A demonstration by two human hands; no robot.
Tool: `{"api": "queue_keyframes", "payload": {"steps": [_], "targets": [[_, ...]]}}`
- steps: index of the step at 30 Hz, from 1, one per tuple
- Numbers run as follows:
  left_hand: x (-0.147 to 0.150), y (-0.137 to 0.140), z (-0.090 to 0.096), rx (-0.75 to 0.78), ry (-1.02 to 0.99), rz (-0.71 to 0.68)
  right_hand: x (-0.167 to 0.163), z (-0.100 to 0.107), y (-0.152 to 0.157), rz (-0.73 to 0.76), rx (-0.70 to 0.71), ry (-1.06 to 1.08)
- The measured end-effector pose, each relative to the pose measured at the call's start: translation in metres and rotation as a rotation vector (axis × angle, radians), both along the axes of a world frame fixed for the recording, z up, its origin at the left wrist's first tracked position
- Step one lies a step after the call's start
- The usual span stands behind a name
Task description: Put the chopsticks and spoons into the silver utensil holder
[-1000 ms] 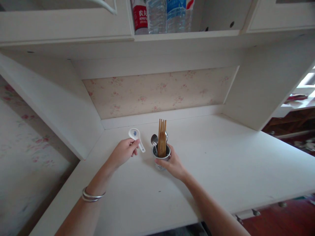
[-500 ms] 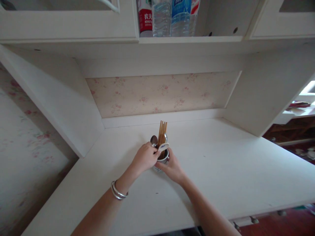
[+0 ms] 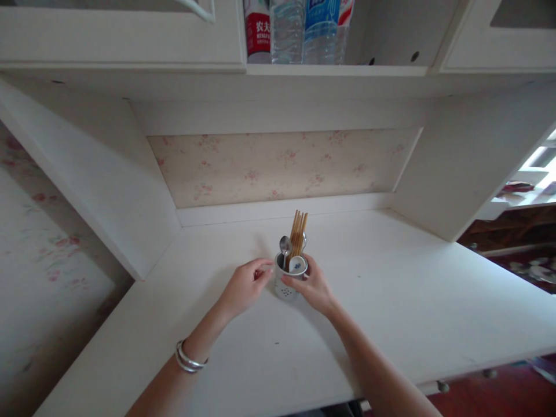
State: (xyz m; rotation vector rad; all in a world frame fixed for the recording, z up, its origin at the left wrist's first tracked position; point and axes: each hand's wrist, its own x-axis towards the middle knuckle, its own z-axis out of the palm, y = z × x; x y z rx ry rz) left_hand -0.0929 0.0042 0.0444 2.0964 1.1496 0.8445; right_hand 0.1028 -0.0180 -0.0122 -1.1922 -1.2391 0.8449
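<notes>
A white utensil holder (image 3: 284,291) with small dark holes in its front stands on the white counter. My right hand (image 3: 316,288) is wrapped round its right side, thumb across the front near the rim. In it stand several wooden chopsticks (image 3: 298,229), a metal spoon (image 3: 285,244) with its bowl up at the left, and a white ceramic spoon (image 3: 297,264) with a blue mark, low at the rim. Behind the chopsticks shows another shiny metal utensil (image 3: 304,238), partly hidden. Just left of the holder, my left hand (image 3: 247,285) has curved fingers apart and holds nothing.
Around the holder spreads the white counter (image 3: 382,295), with side panels at left and right. Low overhead runs a cabinet shelf (image 3: 334,70) with several plastic bottles (image 3: 286,35). Floral wallpaper (image 3: 269,165) covers the back. Drawer knobs (image 3: 443,387) jut below the front edge.
My left hand has let go of the ceramic spoon and moved left, away from the holder. The ceramic spoon now sits lower in the holder. My right hand stays on the holder.
</notes>
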Motion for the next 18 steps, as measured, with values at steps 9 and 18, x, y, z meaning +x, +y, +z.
{"api": "queue_keyframes", "payload": {"steps": [9, 18], "targets": [[-0.012, -0.005, -0.039, -0.167, -0.009, -0.095, 0.136, 0.007, 0.055, -0.381, -0.018, -0.116], [-0.011, 0.006, -0.068, -0.267, -0.005, -0.096, 0.195, -0.016, 0.067, -0.599, -0.076, -0.156]]}}
